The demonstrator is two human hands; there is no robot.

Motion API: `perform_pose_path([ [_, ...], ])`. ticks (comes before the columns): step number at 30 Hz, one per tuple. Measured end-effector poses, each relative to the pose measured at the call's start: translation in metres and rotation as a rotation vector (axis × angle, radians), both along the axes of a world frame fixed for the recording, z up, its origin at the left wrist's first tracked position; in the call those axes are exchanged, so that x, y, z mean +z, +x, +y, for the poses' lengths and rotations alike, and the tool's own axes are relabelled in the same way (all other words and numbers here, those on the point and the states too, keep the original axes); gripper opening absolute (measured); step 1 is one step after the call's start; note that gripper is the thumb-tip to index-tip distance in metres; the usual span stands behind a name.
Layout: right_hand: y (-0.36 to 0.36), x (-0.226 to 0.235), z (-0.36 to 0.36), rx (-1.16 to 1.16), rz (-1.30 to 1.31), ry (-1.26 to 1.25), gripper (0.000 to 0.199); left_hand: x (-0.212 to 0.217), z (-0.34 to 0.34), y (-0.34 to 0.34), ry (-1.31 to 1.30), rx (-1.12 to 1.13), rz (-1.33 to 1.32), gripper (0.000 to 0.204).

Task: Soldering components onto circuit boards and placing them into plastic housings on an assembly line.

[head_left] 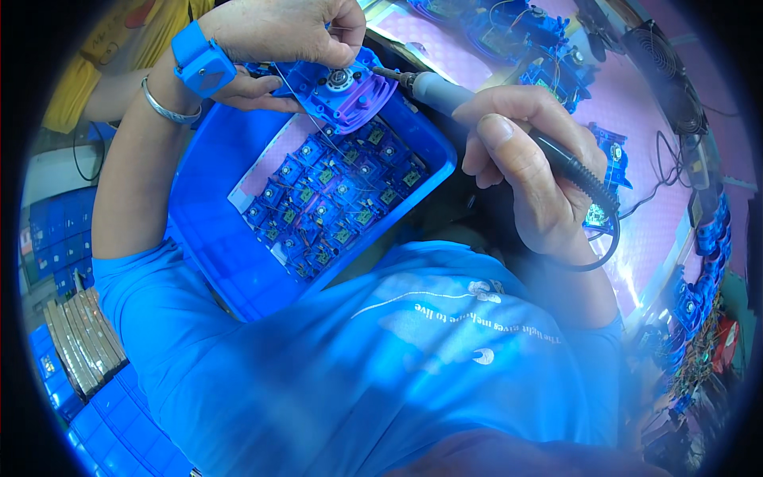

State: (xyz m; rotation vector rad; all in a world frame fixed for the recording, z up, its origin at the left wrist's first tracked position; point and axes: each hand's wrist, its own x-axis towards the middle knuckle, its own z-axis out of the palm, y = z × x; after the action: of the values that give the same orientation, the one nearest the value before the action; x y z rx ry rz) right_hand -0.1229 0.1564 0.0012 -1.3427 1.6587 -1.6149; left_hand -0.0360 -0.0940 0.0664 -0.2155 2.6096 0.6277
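My left hand is closed on a blue plastic housing with a round metal part in its middle. The thumb and forefinger pinch close above that part, and thin wires trail from the housing. In my right hand is a soldering iron, held like a pen, its grey grip pointing left. The iron's tip reaches the housing's right side; whether it touches cannot be made out. Under the housing stands a blue plastic bin, in which several similar blue assemblies with small green boards and wires lie in rows.
More blue assemblies lie on the pink bench mat at right. A black fan and loose cables stand along the far right. At left are blue crates, stacked cardboard strips and another person's yellow clothing.
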Motion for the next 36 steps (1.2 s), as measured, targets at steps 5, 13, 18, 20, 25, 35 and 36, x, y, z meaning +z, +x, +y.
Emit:
perform_pose_path([
  [5,0.001,0.001,0.000,-0.021,0.000,-0.005,0.022,0.001,0.000,0.000,-0.035,-0.015,-0.017,0.015],
  [13,0.000,0.004,0.002,-0.034,0.016,-0.003,0.023,0.000,-0.002,0.000,0.021,0.001,-0.028,0.015],
  [18,-0.001,0.004,0.003,-0.035,-0.003,-0.005,0.024,-0.003,-0.005,0.001,0.034,-0.035,-0.023,0.015],
  [20,-0.001,0.005,0.003,-0.042,-0.004,-0.003,0.024,-0.002,-0.004,0.001,0.064,-0.038,-0.017,0.015],
  [25,-0.002,0.008,0.006,-0.069,-0.003,0.026,0.025,0.004,0.003,0.003,0.064,-0.023,0.013,0.014],
  [35,-0.010,0.010,0.050,-0.198,0.016,-0.170,0.028,0.001,0.068,0.080,-0.084,-0.057,0.754,0.023],
  [36,-0.010,0.009,0.058,-0.222,0.056,-0.197,0.029,-0.009,0.088,0.091,0.046,-0.021,0.818,0.022],
])
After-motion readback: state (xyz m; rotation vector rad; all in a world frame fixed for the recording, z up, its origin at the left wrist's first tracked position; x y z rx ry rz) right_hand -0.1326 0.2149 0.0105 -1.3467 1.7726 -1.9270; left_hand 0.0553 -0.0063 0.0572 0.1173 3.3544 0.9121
